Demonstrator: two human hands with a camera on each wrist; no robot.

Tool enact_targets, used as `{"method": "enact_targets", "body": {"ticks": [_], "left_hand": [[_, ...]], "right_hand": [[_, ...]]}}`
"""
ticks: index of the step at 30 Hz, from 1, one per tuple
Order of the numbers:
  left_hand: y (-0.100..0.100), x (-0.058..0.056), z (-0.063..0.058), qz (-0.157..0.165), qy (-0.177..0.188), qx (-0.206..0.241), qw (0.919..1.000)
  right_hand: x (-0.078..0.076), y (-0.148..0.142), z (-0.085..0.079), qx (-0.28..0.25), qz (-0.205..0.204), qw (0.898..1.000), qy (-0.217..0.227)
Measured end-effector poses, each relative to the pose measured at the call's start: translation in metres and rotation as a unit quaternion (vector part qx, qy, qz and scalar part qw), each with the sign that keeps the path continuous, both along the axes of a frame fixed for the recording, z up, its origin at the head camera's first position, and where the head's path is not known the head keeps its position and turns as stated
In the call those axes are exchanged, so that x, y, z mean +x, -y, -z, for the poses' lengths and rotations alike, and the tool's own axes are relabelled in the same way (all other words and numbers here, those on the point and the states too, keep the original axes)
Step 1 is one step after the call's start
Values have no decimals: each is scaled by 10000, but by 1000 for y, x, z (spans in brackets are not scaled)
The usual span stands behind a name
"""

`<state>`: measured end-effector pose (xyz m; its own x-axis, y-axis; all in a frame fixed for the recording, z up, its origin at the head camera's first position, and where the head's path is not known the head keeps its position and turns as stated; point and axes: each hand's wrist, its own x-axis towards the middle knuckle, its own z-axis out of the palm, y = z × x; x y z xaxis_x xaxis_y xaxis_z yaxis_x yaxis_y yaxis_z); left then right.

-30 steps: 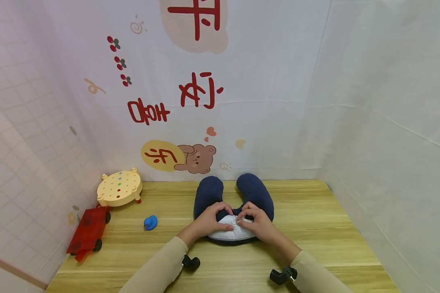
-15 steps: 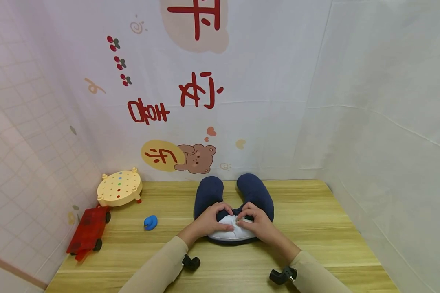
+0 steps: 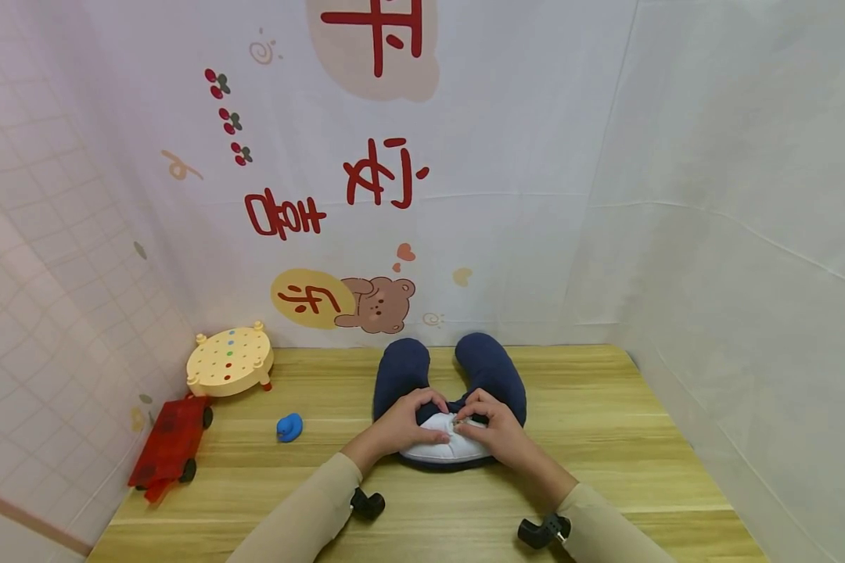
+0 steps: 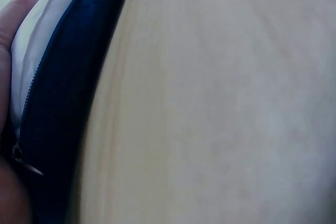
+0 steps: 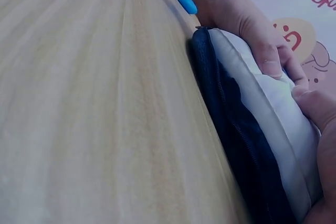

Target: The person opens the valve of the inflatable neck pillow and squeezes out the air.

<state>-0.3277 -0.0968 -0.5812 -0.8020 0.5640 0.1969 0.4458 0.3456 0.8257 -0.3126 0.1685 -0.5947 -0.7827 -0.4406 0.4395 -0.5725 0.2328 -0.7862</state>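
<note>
A navy U-shaped neck pillow [image 3: 494,371] lies on the table with its curved end toward me. Its cover is unzipped there, and a white inner cushion [image 3: 447,446] bulges out. My left hand [image 3: 400,424] grips the white fabric from the left, thumb on the near side and fingers at the far side. From the right, my right hand [image 3: 498,428] pinches the same fabric, its fingertips close to the left ones. A small brownish spot shows by the right fingertips, too small to identify. In the left wrist view a metal zipper pull [image 4: 30,167] hangs at the open seam.
A small blue toy duck [image 3: 289,428] sits left of the pillow. Farther left are a red toy car [image 3: 171,438] and a cream round pegboard [image 3: 227,361] on short legs. Printed cloth walls [image 3: 521,234] rise behind and beside the wooden table [image 3: 591,461].
</note>
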Motion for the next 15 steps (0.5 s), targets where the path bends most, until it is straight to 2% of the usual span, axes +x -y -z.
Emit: {"method": "enact_targets", "body": {"ticks": [10, 15], "left_hand": [[-4, -1, 7, -65, -68, 128, 9999], [-5, -1, 9, -42, -140, 159, 9998]], "right_hand": [[1, 1, -1, 40, -36, 9999, 117], [3, 2, -2, 231, -57, 9997, -108]]}}
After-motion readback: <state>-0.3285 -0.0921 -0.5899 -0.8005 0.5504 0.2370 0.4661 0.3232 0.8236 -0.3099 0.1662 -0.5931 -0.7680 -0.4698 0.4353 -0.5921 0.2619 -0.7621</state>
